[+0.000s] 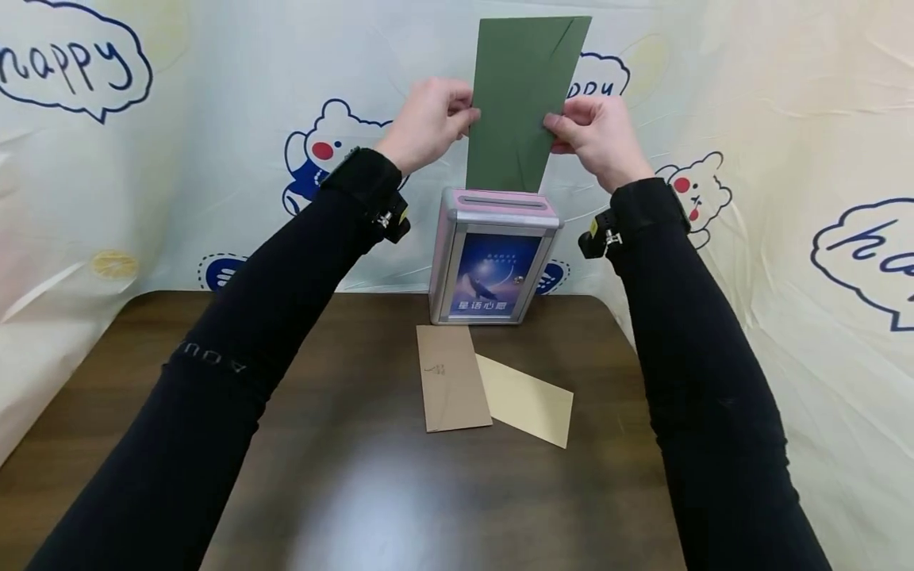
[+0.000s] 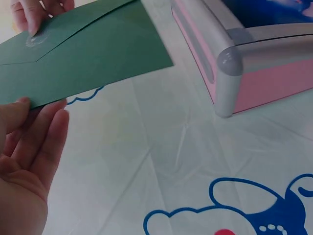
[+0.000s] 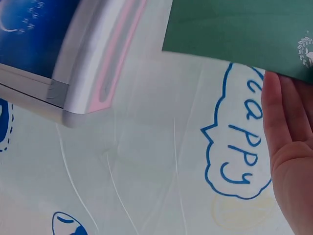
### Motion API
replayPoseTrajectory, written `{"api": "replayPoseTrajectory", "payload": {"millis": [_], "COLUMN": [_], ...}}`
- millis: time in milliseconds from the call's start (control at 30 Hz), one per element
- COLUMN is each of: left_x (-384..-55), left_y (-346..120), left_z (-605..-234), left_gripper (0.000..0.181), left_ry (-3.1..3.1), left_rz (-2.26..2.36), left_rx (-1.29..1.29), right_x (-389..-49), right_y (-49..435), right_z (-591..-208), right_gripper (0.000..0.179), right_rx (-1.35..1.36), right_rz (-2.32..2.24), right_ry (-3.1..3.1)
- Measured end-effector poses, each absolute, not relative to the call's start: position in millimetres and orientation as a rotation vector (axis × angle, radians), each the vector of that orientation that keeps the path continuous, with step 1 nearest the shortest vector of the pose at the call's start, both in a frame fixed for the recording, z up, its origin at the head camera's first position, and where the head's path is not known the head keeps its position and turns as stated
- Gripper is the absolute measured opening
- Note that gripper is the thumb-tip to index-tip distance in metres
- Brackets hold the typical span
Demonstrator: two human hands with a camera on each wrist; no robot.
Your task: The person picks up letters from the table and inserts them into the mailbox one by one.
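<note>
A green envelope (image 1: pixel 517 103) stands upright in the air over a pink and silver box (image 1: pixel 496 258) with a slot (image 1: pixel 503 201) in its top. My left hand (image 1: pixel 432 123) pinches one long side of the envelope between thumb and fingers. From the opposite side, my right hand (image 1: pixel 598 136) pinches the other edge. In the left wrist view a gap separates the envelope's lower end (image 2: pixel 146 49) from the box (image 2: pixel 227 78); a flap line crosses that face. A small white wreath print (image 3: pixel 306 49) shows on the envelope in the right wrist view.
On the brown table (image 1: pixel 343 476), in front of the box, lie a tan envelope (image 1: pixel 453 381) and a pale yellow one (image 1: pixel 531 400), the tan overlapping the yellow. Behind hangs a light cloth backdrop (image 1: pixel 236 103) with cartoon bears and lettering.
</note>
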State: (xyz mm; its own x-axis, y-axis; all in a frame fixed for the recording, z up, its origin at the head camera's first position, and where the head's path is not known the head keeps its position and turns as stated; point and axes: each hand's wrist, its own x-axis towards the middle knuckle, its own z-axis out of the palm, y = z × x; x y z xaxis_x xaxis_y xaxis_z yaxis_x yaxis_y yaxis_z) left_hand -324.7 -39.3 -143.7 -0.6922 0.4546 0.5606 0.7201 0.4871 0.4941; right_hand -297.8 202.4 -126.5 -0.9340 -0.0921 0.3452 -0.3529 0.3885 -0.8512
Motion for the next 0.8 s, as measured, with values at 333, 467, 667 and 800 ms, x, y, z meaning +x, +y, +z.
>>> {"api": "replayPoseTrajectory", "payload": {"millis": [333, 467, 667, 800], "left_x": [-342.4, -346.4, -348.7, -351.4], "left_y": [-30.1, -26.7, -24.2, -24.7], "left_z": [-167.4, -176.4, -189.3, -202.4], "left_gripper": [0.019, 0.018, 0.017, 0.015], "left_ry": [-2.386, -2.408, -2.508, -2.522], "left_rz": [-0.999, -1.0, -1.028, -1.032], "left_rx": [-0.945, -0.944, -0.893, -0.835], "right_x": [-315.7, -318.8, -323.0, -324.4], "right_y": [202.5, 204.2, 205.7, 204.2], "right_z": [-152.7, -163.3, -180.5, -194.6], "right_gripper": [0.026, 0.026, 0.026, 0.027], "right_rx": [0.292, 0.253, 0.217, 0.178], "right_rz": [1.578, 1.596, 1.392, 1.242], "right_ry": [-2.404, -2.407, -2.513, -2.6]}}
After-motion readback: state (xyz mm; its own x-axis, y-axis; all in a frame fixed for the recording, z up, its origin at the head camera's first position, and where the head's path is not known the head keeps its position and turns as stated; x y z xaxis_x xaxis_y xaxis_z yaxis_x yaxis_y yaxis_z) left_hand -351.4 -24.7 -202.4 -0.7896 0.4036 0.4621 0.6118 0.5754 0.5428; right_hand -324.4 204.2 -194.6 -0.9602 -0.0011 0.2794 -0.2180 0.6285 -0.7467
